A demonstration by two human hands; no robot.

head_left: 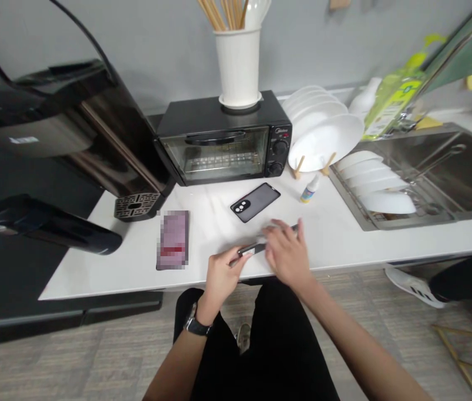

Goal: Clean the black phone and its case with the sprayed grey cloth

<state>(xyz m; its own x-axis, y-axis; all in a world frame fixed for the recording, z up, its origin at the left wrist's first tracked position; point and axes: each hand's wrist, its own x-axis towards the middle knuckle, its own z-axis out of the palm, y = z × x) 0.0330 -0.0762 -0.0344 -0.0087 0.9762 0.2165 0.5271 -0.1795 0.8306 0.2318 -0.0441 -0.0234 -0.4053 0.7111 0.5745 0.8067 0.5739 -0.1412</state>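
Near the front edge of the counter, a dark, slim phone (251, 249) is tilted between my two hands. My left hand (221, 274), with a black watch on its wrist, pinches the phone's left end. Bent over the phone's right part is my right hand (289, 253), slightly blurred. A small pale, greyish thing (262, 239) shows at its fingertips; I cannot make out its kind. Just beyond the hands lies a phone case (260, 204) with dark edges and camera holes. A small spray bottle (310, 189) with a coloured label stands to its right.
Left on the counter (332, 239) lie a pixelated purple rectangle (173, 240) and a black bottle-shaped object (64, 228) beside a drinks machine (106, 128). Behind are a toaster oven (223, 150) and racked plates (325, 142). Bowls (386, 203) sit by the sink (470, 167). Someone's shoe (413, 287) shows at right.
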